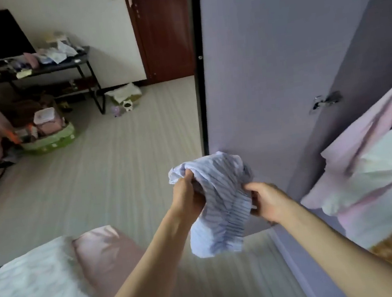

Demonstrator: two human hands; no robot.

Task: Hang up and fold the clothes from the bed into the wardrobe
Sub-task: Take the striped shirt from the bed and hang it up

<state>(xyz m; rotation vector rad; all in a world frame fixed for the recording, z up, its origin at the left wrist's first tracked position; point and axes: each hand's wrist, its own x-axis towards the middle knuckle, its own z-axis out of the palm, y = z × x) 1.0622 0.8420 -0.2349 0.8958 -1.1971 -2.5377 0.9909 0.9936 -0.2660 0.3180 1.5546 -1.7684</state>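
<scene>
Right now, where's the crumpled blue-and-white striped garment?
In the head view, the crumpled blue-and-white striped garment hangs mid-air at centre frame, gripped between the left hand and right hand, above the pale floor and before the lilac wardrobe door.

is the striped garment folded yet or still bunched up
Bunched up, not folded. The striped garment hangs crumpled in mid-air, with the left hand gripping its top corner and the right hand pinching its side.

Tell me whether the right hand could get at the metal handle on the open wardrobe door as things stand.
Probably not at once: the right hand grips the striped garment together with the left hand. Nothing blocks the way to the handle, but it would have to let go first.
</scene>
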